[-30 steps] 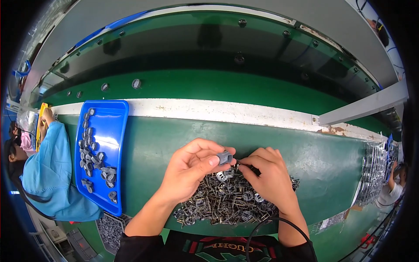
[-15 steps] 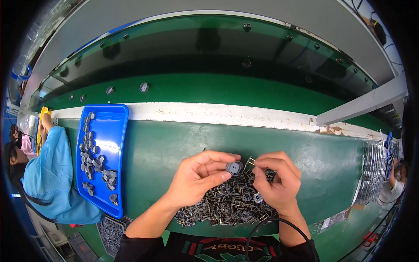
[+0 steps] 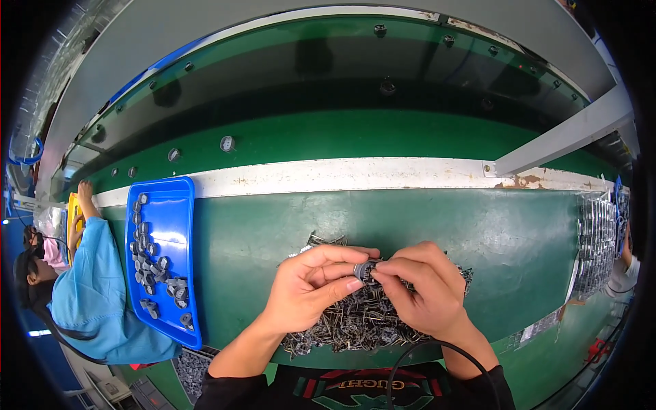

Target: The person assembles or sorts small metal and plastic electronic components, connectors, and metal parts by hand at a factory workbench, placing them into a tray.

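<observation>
My left hand (image 3: 297, 290) grips a small round grey plastic housing (image 3: 361, 271) between thumb and fingers, above a heap of parts. Thumb and fingertips of my right hand (image 3: 427, 287) are pinched together against the housing's right side. The pronged metal piece in that pinch is mostly hidden by the fingers. Beneath both hands spreads the heap of small dark parts with metal prongs (image 3: 355, 321), on a green work surface (image 3: 246, 225). Left of my left hand stands a blue tray (image 3: 176, 232), with several grey housings (image 3: 143, 253) along its left side and near end.
Beyond a white rail (image 3: 321, 176) runs a green belt (image 3: 307, 133) with several small round parts on it. A grey post (image 3: 567, 137) slants at the right, near stacked clear trays (image 3: 594, 246). A co-worker in blue (image 3: 85, 287) sits left. Below is a crate of grey parts (image 3: 191, 372).
My right hand has moved left and brought the pronged metal piece to the grey housing. The left hand has turned the housing's face rightward. The co-worker's arm reaches farther toward the belt.
</observation>
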